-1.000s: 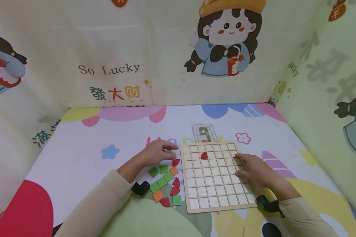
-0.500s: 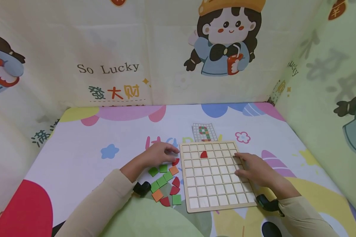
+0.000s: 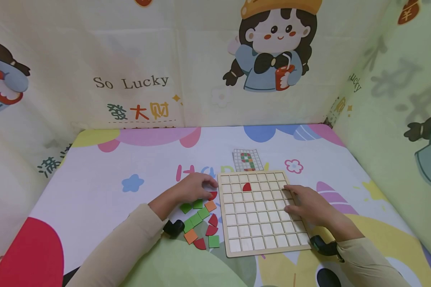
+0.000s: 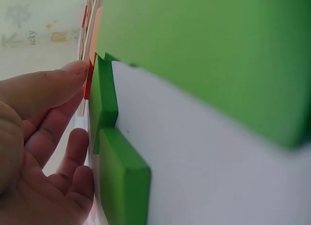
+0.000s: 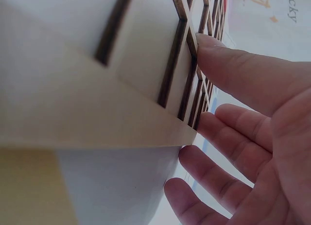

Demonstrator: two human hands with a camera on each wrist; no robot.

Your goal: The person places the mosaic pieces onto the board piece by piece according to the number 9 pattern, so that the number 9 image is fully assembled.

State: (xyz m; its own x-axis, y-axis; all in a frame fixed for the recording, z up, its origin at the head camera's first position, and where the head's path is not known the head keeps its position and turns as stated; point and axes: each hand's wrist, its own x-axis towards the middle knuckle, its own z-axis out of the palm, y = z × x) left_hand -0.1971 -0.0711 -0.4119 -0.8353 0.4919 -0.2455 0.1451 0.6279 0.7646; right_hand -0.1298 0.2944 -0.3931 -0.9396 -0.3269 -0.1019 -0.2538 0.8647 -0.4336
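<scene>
A wooden grid board lies flat, with one red quarter-circle tile in a cell near its far end. Left of the board, my left hand reaches down, its thumb touching another red quarter-circle tile on the table. The left wrist view shows that red tile at the thumb tip, partly hidden by the hand. My right hand rests on the board's right edge, thumb and index fingertips on the grid. In the right wrist view, the other fingers are relaxed beside the edge.
Several green tiles, orange tiles and red quarter-circle tiles lie loose left of the board. A small pattern card lies beyond its far edge. Printed cloth walls enclose the table at the back and sides.
My left hand has shifted slightly right and down, its thumb reaching the red tile near the board. My right hand and the board stay in place.
</scene>
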